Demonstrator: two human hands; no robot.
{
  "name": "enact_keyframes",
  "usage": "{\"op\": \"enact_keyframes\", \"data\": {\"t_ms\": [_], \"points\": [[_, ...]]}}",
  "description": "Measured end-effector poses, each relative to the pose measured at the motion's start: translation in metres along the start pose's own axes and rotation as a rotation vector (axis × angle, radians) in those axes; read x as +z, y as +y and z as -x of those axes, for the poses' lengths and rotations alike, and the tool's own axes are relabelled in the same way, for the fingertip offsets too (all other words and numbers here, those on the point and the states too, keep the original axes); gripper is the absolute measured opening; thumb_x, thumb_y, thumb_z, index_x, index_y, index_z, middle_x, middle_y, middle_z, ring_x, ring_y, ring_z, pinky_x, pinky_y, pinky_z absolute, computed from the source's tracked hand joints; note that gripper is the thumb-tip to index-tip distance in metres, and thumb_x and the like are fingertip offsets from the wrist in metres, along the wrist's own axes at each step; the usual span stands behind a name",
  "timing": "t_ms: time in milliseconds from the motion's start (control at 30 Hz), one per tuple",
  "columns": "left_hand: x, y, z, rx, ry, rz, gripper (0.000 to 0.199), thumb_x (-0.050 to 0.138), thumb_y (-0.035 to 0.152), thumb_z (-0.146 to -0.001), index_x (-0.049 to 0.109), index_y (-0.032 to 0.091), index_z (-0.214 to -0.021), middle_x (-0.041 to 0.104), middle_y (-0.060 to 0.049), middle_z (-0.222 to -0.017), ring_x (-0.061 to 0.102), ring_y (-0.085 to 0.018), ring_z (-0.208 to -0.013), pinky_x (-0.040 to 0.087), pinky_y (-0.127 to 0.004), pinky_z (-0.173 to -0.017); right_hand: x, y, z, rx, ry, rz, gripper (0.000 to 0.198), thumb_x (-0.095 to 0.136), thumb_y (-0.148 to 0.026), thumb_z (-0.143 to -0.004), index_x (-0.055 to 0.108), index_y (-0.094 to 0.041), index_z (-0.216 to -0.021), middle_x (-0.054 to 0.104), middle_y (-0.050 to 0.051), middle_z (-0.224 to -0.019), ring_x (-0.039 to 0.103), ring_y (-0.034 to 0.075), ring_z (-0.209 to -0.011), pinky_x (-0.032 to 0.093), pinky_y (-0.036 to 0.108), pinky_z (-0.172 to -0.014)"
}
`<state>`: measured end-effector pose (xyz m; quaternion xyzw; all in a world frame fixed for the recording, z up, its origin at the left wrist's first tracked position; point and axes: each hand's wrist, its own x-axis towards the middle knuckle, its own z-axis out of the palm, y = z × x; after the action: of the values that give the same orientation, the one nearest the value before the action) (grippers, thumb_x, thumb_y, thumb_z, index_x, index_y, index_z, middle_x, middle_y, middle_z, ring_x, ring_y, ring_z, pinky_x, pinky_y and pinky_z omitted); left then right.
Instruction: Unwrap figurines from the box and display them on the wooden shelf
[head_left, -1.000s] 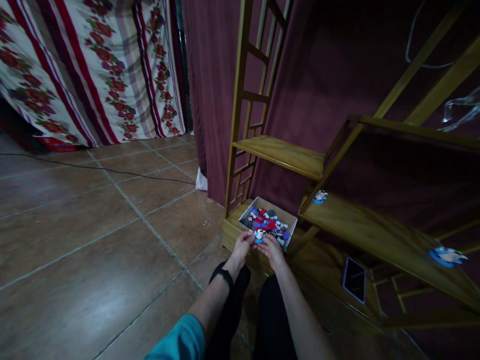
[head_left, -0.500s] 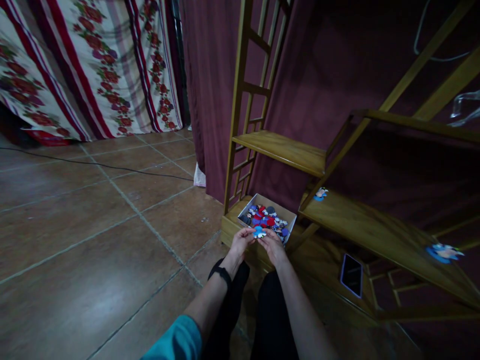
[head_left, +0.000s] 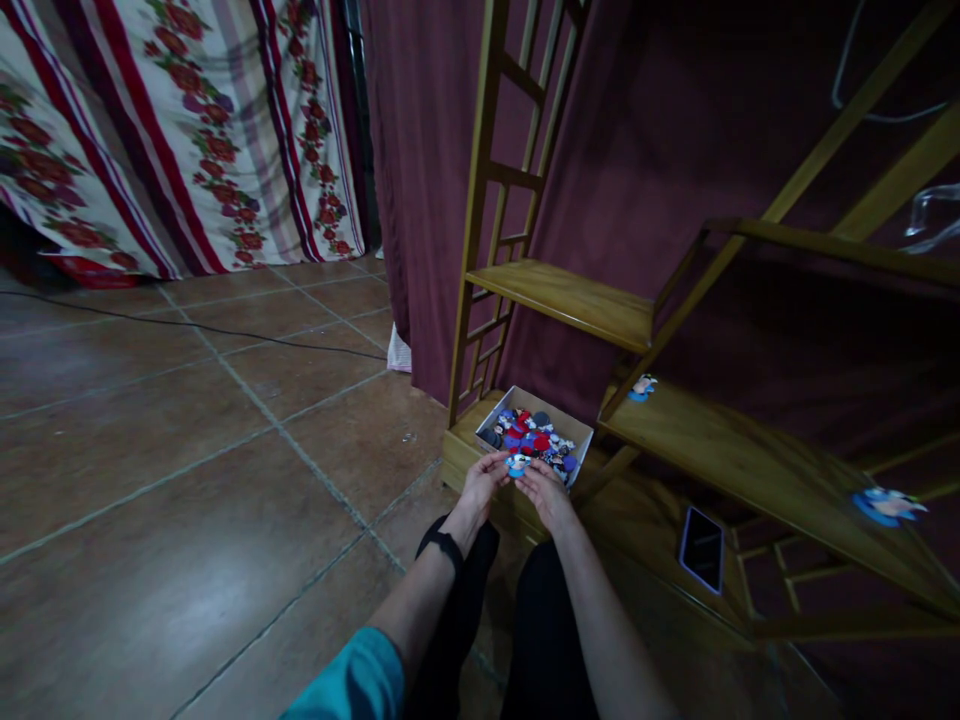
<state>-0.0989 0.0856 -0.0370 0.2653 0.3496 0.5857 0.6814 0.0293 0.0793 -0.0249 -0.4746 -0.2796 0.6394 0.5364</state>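
Note:
Between my fingertips is a small blue-and-white figurine (head_left: 517, 464), held just over the near edge of an open cardboard box (head_left: 578, 433). My left hand (head_left: 480, 486) pinches it from the left, and my right hand (head_left: 545, 492) grips it from the right. Inside the box lies a jumble of small figurines (head_left: 534, 436) in red, purple, grey and white. One blue-based figurine (head_left: 642, 387) stands at the left end of the right-hand shelf, and another blue figurine (head_left: 889, 505) is farther right on that shelf. Their finer details are too small to make out.
A wooden shelf unit (head_left: 562, 300) rises in front of a maroon curtain (head_left: 420, 200). On its low board to the right lies a dark-screened phone or tablet (head_left: 703, 549). A black cable (head_left: 225, 331) crosses the tiled floor (head_left: 187, 540) at left, near a floral cloth (head_left: 225, 150).
The figurine has turned slightly in my fingers, showing more white on its upper side. Both hands stay in nearly the same place above the box edge.

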Motion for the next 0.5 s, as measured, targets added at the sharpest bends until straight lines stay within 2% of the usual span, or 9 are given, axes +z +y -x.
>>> {"op": "enact_keyframes", "data": {"t_ms": [333,500], "points": [[-0.0012,-0.0021,-0.0042,-0.043,0.059,0.022,0.023,0.074,0.021,-0.058,0.065,0.011,-0.077,0.062,-0.004,-0.066,0.053,-0.007,-0.052,0.042,-0.02,-0.053,-0.0003,0.0052,-0.0027,0.031,-0.01,0.012,0.026,0.07,-0.024,-0.06,0.061,-0.02,-0.084,0.067,0.002,-0.075,0.063,0.014,-0.069,0.05,0.029,-0.069],[-0.0032,-0.0039,-0.0055,-0.06,0.058,0.003,0.023,0.074,0.019,-0.057,0.065,0.012,-0.077,0.064,-0.005,-0.07,0.055,-0.008,-0.056,0.044,-0.021,-0.057,0.0017,0.0052,-0.0032,0.029,-0.001,0.011,0.025,0.069,-0.023,-0.06,0.06,-0.021,-0.084,0.068,0.002,-0.075,0.064,0.015,-0.071,0.051,0.03,-0.07]]}}
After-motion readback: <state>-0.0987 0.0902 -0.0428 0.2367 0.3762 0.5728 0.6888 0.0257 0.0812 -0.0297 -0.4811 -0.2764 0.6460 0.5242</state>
